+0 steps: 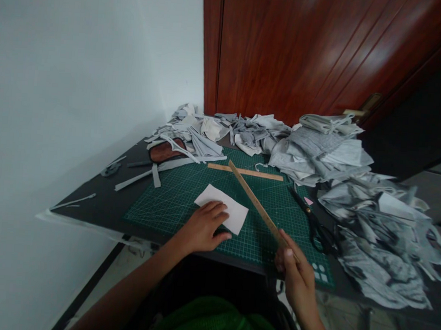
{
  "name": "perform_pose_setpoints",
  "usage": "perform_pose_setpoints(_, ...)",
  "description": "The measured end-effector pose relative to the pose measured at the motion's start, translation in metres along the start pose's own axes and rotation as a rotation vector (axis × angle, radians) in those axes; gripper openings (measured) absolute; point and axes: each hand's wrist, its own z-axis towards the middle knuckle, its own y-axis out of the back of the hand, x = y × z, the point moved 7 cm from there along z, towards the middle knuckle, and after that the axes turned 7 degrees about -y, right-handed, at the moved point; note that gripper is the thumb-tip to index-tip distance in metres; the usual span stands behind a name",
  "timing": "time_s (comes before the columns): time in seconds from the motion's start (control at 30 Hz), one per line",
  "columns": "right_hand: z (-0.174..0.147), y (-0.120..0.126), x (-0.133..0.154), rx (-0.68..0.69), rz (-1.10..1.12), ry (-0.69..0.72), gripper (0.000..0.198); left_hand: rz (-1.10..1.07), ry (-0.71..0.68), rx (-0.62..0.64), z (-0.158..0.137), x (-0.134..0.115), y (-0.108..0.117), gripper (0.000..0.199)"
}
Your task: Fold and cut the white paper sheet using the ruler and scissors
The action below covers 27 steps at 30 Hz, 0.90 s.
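A pale rectangular piece [236, 214], fabric or card, lies at a slant on the green cutting mat [166, 201]. Resting on its left part is my left hand [206, 226], fingers stretched out and thumb apart. My right hand [295, 269] is closed around the near end of a wooden ruler [255, 202]. That ruler points away from me to the upper left, right of the pale piece, its far end over a second wooden ruler [257, 174] lying crosswise on the mat. Black scissors [315, 228] lie on the mat's right side, near a small pink scrap [308, 201].
Grey and white cloth scraps [252, 132] line the table's back edge. Folded grey cloth [326, 146] is stacked at the back right, with loose grey cloth [391, 245] heaped in front. Cloth strips and a brown pouch-like item [167, 151] lie left. A white wall [80, 77] borders the table's left.
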Motion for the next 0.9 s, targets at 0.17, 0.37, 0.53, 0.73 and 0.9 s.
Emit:
perform_pose_setpoints(0.17,0.006,-0.001,-0.006,0.003,0.265,-0.016,0.044,0.092,0.051,-0.062,-0.003,-0.003,0.005,0.059)
perform_pose_setpoints(0.37,0.011,-0.002,-0.004,0.009,0.44,-0.133,0.044,0.136,0.121,-0.01,0.001,-0.002,0.003,0.07)
perform_pose_setpoints(0.53,0.014,-0.001,-0.002,0.062,0.469,-0.12,0.034,-0.102,-0.177,0.051,0.004,-0.01,0.002,0.046)
perform_pose_setpoints(0.73,0.015,-0.002,0.0,0.089,0.491,-0.122,0.029,-0.023,-0.289,0.012,-0.009,-0.023,0.004,0.061)
perform_pose_setpoints(0.9,0.016,-0.002,-0.005,0.013,0.451,-0.224,0.035,-0.003,-0.276,0.15,-0.004,-0.033,0.0,0.048)
